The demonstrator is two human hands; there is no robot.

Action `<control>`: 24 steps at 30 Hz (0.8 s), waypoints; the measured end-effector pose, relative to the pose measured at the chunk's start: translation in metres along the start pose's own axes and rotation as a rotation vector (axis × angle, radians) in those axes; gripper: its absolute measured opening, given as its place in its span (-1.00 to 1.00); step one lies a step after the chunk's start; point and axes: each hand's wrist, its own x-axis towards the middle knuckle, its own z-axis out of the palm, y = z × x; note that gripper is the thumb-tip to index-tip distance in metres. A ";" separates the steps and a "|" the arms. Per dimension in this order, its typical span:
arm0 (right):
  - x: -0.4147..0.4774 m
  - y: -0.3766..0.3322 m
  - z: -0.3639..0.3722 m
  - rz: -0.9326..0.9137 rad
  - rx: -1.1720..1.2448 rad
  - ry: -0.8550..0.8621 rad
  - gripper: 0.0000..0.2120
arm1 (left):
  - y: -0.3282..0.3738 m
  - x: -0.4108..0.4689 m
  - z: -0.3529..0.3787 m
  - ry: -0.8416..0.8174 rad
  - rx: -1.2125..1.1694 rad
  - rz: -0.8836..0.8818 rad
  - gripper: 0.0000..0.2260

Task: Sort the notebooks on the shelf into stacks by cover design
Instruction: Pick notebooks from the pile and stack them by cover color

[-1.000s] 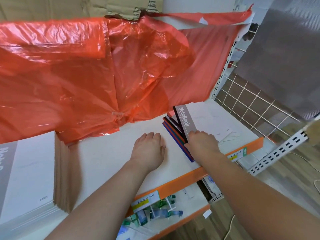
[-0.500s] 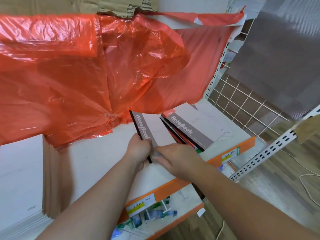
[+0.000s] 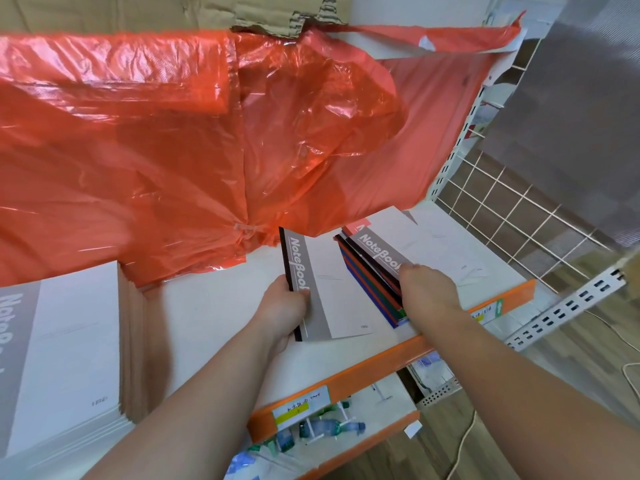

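A white notebook with a grey "NoteBook" band and black spine lies on the white shelf; my left hand grips its spine edge. To its right sits a slanted pile of notebooks with blue, green, red and black spines, a grey-band one on top. My right hand rests on the near end of that pile, fingers curled into its edges. A tall stack of grey-band notebooks stands at the far left.
A crumpled orange plastic sheet hangs over the back of the shelf. The orange shelf lip carries price labels. A white wire grid closes the right side. A lower shelf holds small packaged items. Cardboard sits above.
One grey-band notebook came off the right pile and now lies to its left in my left hand. My right hand went back to the pile. The camera shifted slightly.
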 end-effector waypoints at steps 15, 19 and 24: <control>-0.015 -0.013 -0.002 -0.039 -0.049 -0.013 -0.81 | -0.008 0.002 -0.009 0.008 -0.002 -0.046 -0.73; -0.025 -0.028 -0.010 -0.095 -0.059 -0.058 -0.73 | -0.007 0.003 -0.008 0.003 0.001 -0.048 -0.74; -0.035 -0.066 -0.035 -0.213 0.087 0.017 -0.72 | -0.009 0.007 -0.007 0.002 -0.098 -0.059 -0.79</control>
